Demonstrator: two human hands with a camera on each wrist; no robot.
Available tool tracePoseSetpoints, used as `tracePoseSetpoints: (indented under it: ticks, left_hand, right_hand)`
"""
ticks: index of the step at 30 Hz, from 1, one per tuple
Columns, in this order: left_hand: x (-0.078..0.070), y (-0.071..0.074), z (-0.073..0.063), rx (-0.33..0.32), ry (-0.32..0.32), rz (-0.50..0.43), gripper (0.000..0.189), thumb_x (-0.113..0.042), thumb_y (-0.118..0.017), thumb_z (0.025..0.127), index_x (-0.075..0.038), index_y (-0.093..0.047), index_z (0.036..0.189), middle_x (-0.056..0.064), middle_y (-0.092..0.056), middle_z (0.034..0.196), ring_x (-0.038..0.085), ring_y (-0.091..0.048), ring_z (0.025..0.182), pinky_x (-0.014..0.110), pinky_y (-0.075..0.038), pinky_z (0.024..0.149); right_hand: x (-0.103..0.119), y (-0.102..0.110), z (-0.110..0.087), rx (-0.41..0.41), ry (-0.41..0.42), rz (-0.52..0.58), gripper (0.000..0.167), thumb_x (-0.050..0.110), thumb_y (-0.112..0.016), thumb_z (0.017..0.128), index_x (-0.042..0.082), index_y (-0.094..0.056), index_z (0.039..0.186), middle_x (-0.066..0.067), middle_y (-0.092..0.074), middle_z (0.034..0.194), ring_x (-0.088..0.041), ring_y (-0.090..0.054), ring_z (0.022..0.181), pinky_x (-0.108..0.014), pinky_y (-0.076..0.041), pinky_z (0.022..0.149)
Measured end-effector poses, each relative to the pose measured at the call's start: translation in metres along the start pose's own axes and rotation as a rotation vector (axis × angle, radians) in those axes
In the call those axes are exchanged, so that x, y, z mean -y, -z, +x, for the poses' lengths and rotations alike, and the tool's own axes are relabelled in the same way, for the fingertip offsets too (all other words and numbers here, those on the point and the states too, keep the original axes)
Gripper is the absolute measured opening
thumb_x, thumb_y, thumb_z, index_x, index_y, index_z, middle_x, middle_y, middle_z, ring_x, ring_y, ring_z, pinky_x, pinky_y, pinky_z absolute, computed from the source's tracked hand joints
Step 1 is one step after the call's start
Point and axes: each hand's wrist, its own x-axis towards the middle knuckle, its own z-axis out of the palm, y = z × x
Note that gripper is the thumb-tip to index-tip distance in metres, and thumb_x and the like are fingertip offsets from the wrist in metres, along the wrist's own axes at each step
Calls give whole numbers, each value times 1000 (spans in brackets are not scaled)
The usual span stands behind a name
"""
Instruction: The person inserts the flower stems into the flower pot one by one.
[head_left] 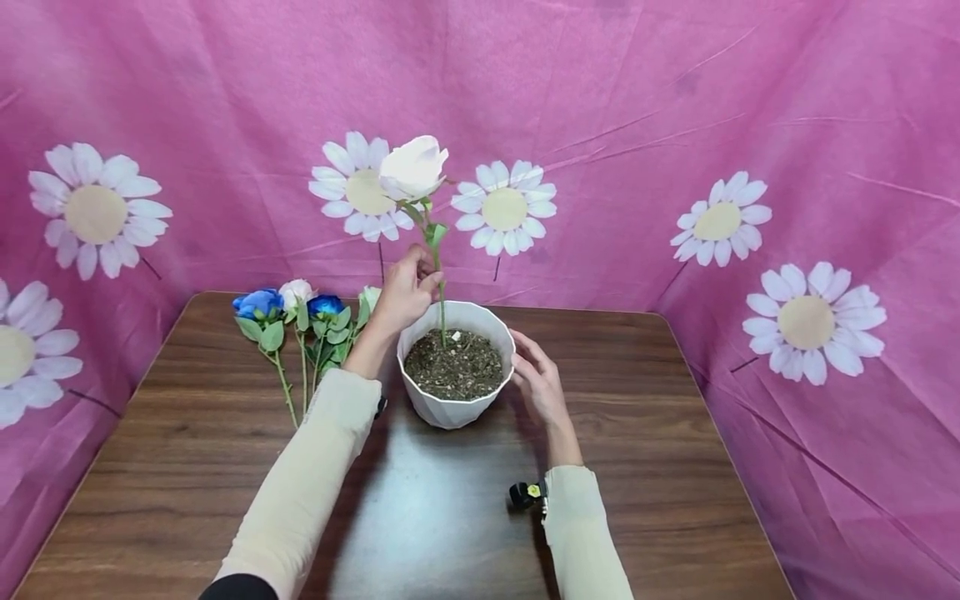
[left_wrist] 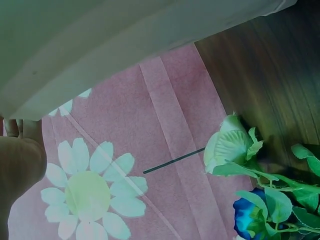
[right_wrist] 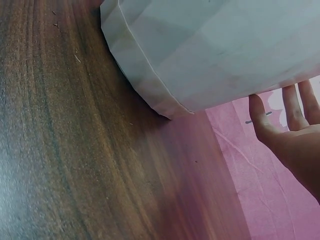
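A white artificial rose (head_left: 412, 169) stands upright, the lower end of its green stem in the dark soil (head_left: 457, 371) of a white faceted pot (head_left: 450, 412). My left hand (head_left: 408, 292) pinches that stem between thumb and fingers, above the pot's back left rim. On the pot's right side, the fingertips of my right hand (head_left: 542, 387) touch the outer wall, fingers fairly straight. The right wrist view shows these fingers (right_wrist: 257, 112) against the pot wall (right_wrist: 210, 50). In the left wrist view, the pot hides most of my left hand (left_wrist: 22, 165).
Left of the pot, several artificial roses lie on the wooden table (head_left: 637, 417), among them a blue one (head_left: 258, 304), a pale pink one (head_left: 296, 293) and a greenish white one (left_wrist: 227, 147). A pink cloth (head_left: 600, 83) with printed daisies hangs behind and beside the table.
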Motion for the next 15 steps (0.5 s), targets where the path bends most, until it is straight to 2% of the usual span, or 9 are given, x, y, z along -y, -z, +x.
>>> tracePoseSetpoints:
  ticks: [7, 11, 15]
  left_hand:
    - [1, 1, 3, 28, 71, -30, 14, 1, -62, 99, 7, -57, 110, 19, -64, 99, 30, -65, 82, 37, -63, 73]
    - [3, 4, 6, 50, 71, 5, 18, -4, -65, 98, 7, -59, 112, 21, -66, 104, 33, -65, 89, 37, -61, 77]
    - [4, 8, 6, 93, 76, 86, 22, -12, -67, 99, 2, -62, 115, 17, -69, 107, 31, -67, 94, 36, -59, 80]
  right_hand:
    - [-1, 1, -1, -5, -2, -6, 47, -3, -47, 102, -18, -36, 145, -10, -56, 130, -21, -58, 115, -32, -56, 94]
    - [-1, 0, -1, -5, -10, -10, 47, -3, -48, 102, -17, -36, 146, -11, -56, 132, -22, -57, 117, -33, -56, 96]
    - [1, -1, -1, -8, -9, -23, 48, -2, -48, 102, -17, -35, 146, -11, -55, 131, -22, -57, 116, -33, -55, 96]
